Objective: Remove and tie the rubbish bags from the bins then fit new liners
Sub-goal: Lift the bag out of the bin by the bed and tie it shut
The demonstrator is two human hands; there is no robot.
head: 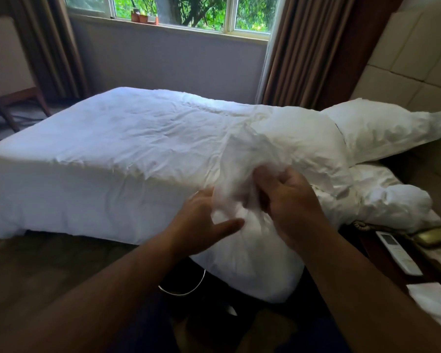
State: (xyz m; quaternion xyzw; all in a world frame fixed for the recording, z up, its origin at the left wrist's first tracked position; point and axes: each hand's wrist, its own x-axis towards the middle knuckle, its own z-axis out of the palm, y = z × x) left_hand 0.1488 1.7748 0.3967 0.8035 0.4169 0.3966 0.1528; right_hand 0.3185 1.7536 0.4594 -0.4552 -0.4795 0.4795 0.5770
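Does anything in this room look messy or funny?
Yes. On the right, the upper pillow pokes up crookedly and the lower pillow slumps in a heap. The duvet is creased too. The white bag held by the left hand and right hand is only crumpled.

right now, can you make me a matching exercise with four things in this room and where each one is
Things
1. white bag
2. remote control
3. pillow
4. plant pots

Places
A. on the window sill
B. at the head of the bed
C. on the bedside table
D. held by the left hand and right hand

Pairs: 1-D, 2-C, 3-B, 4-A
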